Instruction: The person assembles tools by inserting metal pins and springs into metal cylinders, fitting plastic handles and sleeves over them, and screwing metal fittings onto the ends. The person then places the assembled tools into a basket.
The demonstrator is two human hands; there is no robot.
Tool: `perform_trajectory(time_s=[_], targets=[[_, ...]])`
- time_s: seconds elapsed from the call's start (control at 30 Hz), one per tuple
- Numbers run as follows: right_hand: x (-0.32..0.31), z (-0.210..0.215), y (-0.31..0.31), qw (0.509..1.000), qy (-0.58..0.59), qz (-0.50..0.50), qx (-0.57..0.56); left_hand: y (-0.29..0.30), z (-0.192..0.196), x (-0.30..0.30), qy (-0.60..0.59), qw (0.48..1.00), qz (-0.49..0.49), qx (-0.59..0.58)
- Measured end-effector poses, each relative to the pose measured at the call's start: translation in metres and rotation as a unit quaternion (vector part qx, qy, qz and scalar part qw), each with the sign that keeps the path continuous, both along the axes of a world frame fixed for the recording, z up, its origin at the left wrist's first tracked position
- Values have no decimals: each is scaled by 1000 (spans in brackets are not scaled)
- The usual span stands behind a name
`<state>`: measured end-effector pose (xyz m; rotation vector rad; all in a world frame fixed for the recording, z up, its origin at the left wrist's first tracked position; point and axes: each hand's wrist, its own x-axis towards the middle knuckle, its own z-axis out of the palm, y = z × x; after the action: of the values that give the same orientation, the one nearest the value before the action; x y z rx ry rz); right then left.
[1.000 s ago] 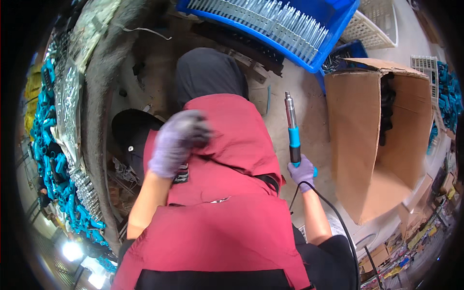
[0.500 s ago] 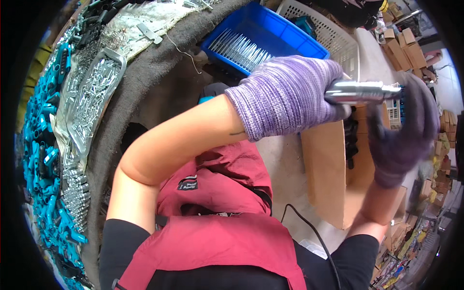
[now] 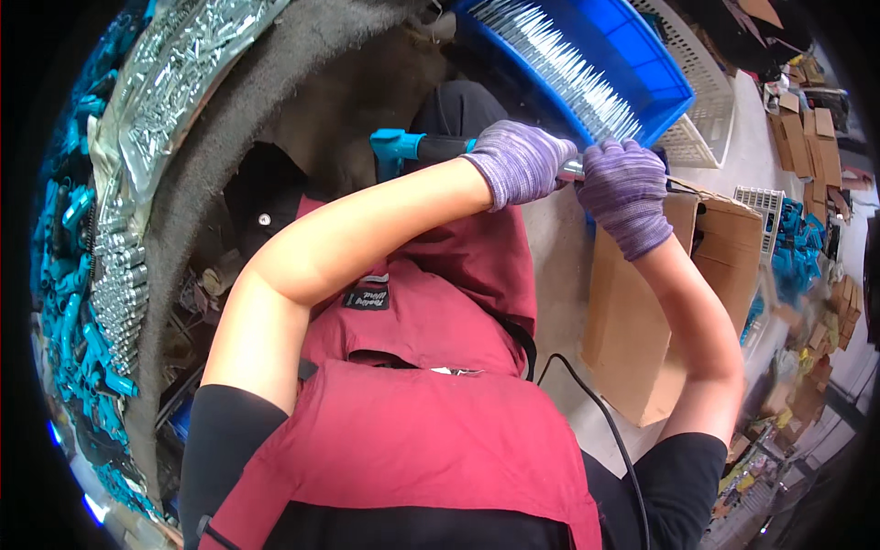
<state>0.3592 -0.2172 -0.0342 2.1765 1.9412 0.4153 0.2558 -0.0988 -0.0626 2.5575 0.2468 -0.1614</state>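
Observation:
In front of me my left hand (image 3: pixel 524 165), in a purple knitted glove, is closed around a long tool with a teal T-shaped end (image 3: pixel 396 145) and a black sleeve (image 3: pixel 445 148). The tool lies roughly level, its silver metal barrel (image 3: pixel 572 169) emerging from my grip on the right. My right hand (image 3: pixel 627 192), gloved alike, has its fingers closed at the barrel's tip and hides that end. Just beyond the hands, a blue bin (image 3: pixel 665 90) holds a row of thin silver pointed rods (image 3: pixel 573 69).
An open cardboard box (image 3: pixel 632 321) stands right of my legs, with a white crate (image 3: pixel 706 137) behind the blue bin. On the left bench are a clear tray of small metal pins (image 3: pixel 179 87) and piled teal parts (image 3: pixel 69 321). A black cable (image 3: pixel 600 408) runs beside me.
The tool's barrel has swung left and closer to me, bringing the teal end into view. My right hand, open and blurred before, has closed at the barrel's tip. The view has shifted.

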Motion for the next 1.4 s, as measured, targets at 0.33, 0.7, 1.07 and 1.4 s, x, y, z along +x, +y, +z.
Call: perform_trajectory(time_s=[0.33, 0.7, 1.07, 1.4], targets=[[-6, -35, 14, 908, 177, -231, -301, -1, -45, -3, -29, 998, -42, 33], [-5, -43, 17, 967, 120, -140, -174, 1, -47, 2, 13, 999, -10, 37], [-8, -74, 15, 878, 296, -220, -307, 4, -67, -14, -62, 994, -60, 70], [5, -60, 31, 795, 403, -251, -378, 4, -57, -14, -49, 996, -34, 71]])
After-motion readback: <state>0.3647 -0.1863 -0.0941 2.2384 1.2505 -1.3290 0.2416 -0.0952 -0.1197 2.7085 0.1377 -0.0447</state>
